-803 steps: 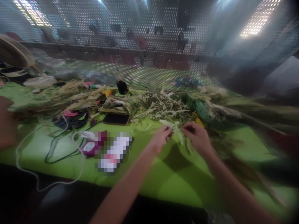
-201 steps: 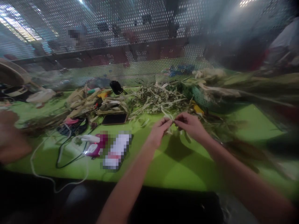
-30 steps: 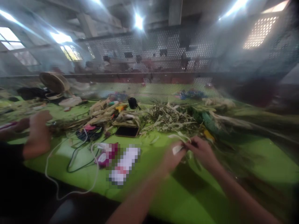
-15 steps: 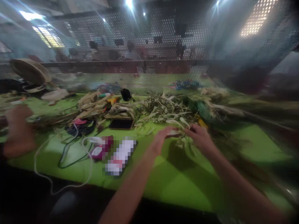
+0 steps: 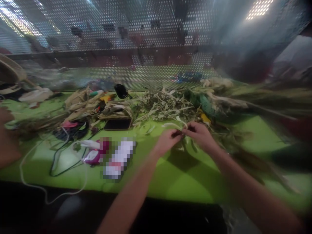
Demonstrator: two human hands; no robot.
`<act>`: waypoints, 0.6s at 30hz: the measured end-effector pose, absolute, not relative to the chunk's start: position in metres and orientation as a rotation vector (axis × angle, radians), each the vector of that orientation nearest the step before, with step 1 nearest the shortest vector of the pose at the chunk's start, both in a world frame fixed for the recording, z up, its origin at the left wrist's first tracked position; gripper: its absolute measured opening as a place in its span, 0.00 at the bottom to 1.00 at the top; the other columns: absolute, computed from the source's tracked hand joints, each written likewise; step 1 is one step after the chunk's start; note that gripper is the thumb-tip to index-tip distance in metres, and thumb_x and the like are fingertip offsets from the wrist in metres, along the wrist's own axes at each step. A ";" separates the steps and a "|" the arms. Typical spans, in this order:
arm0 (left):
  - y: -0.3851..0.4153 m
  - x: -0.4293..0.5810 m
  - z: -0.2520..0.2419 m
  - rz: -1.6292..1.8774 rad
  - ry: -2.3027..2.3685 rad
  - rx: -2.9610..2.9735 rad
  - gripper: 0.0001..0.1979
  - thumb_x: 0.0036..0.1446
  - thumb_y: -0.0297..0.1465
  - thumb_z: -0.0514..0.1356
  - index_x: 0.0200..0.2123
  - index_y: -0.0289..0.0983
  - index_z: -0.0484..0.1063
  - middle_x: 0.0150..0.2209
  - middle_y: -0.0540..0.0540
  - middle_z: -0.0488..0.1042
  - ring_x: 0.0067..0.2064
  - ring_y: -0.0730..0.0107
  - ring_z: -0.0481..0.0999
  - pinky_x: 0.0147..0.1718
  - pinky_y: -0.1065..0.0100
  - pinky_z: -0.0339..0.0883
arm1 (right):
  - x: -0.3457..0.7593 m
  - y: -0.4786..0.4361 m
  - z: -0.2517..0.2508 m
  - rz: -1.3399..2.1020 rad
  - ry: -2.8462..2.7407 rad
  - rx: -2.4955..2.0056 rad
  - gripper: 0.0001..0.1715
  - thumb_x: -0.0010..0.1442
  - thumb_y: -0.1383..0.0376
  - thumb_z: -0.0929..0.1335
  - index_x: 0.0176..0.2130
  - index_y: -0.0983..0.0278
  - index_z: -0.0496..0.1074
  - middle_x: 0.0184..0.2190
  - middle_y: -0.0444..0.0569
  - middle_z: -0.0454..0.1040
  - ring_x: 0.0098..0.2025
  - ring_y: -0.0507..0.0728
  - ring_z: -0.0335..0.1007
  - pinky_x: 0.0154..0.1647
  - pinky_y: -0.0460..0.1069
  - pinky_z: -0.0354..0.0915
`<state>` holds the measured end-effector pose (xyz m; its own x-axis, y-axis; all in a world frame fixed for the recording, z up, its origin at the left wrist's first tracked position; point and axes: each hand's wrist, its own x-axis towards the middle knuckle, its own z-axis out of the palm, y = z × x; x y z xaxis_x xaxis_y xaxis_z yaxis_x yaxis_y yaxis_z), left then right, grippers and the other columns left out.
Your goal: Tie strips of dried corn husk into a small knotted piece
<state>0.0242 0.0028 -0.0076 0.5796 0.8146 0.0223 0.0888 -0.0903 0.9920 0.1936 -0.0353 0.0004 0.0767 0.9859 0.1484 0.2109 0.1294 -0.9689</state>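
Note:
Pale leafy strips [image 5: 174,125] stick out above and below my two hands, which meet over the green table [image 5: 168,182]. My left hand [image 5: 167,140] has its fingers bent and closed on the strips from the left. From the right, my right hand [image 5: 198,134] pinches the same strips, its fingertips touching those of the left. Just beyond the hands lies a heap of dried leaves and stems [image 5: 165,104].
A black phone [image 5: 117,124], a blurred-out phone [image 5: 119,159], a magenta device [image 5: 94,156] and a white cable [image 5: 85,177] lie to the left. Another person's arm [image 5: 8,146] rests at the left edge. A perforated metal screen [image 5: 146,58] stands behind.
My fingertips have come together, and the left hand has closed more around the strips. The camera view has shifted, so the table items appear further left and higher.

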 end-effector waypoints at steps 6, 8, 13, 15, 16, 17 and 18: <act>0.004 0.023 -0.012 0.813 0.776 1.455 0.07 0.56 0.35 0.62 0.33 0.36 0.72 0.30 0.49 0.71 0.32 0.74 0.67 0.34 0.69 0.60 | 0.195 -0.038 0.009 0.957 -1.331 -1.298 0.17 0.52 0.52 0.74 0.34 0.63 0.74 0.29 0.45 0.73 0.32 0.54 0.66 0.35 0.49 0.62; 0.004 0.023 -0.014 0.836 0.786 1.408 0.08 0.57 0.36 0.61 0.34 0.37 0.72 0.30 0.49 0.70 0.32 0.74 0.66 0.33 0.69 0.59 | 0.196 -0.038 0.012 0.958 -1.383 -1.330 0.18 0.49 0.52 0.75 0.31 0.63 0.74 0.27 0.45 0.72 0.30 0.53 0.65 0.32 0.48 0.61; 0.001 0.025 -0.013 0.923 0.751 1.287 0.08 0.55 0.35 0.63 0.31 0.37 0.71 0.28 0.51 0.67 0.30 0.75 0.63 0.31 0.70 0.56 | 0.197 -0.035 0.010 0.880 -1.456 -1.336 0.20 0.48 0.51 0.75 0.28 0.64 0.73 0.24 0.45 0.72 0.27 0.52 0.63 0.29 0.48 0.61; 0.000 0.026 -0.012 0.915 0.732 1.244 0.08 0.54 0.34 0.63 0.30 0.36 0.71 0.27 0.52 0.66 0.29 0.76 0.63 0.30 0.71 0.55 | 0.198 -0.034 0.007 0.850 -1.481 -1.331 0.19 0.50 0.51 0.74 0.28 0.64 0.73 0.24 0.44 0.72 0.27 0.52 0.64 0.29 0.48 0.61; 0.000 0.026 -0.012 0.900 0.737 1.236 0.08 0.54 0.35 0.64 0.30 0.36 0.71 0.27 0.52 0.66 0.28 0.77 0.62 0.29 0.71 0.55 | 0.198 -0.033 0.005 0.832 -1.493 -1.332 0.18 0.51 0.51 0.74 0.29 0.64 0.73 0.24 0.44 0.72 0.27 0.52 0.64 0.29 0.48 0.62; 0.001 0.025 -0.013 0.884 0.750 1.236 0.08 0.54 0.35 0.64 0.30 0.36 0.71 0.26 0.52 0.66 0.27 0.77 0.61 0.28 0.71 0.54 | 0.199 -0.033 0.004 0.806 -1.507 -1.334 0.17 0.52 0.53 0.73 0.29 0.64 0.73 0.24 0.44 0.72 0.27 0.52 0.65 0.29 0.48 0.62; 0.001 0.025 -0.013 0.871 0.766 1.238 0.09 0.54 0.36 0.64 0.31 0.36 0.71 0.26 0.53 0.66 0.27 0.78 0.61 0.28 0.71 0.54 | 0.200 -0.033 0.003 0.764 -1.522 -1.336 0.15 0.53 0.54 0.73 0.30 0.64 0.73 0.25 0.45 0.73 0.28 0.53 0.66 0.30 0.49 0.63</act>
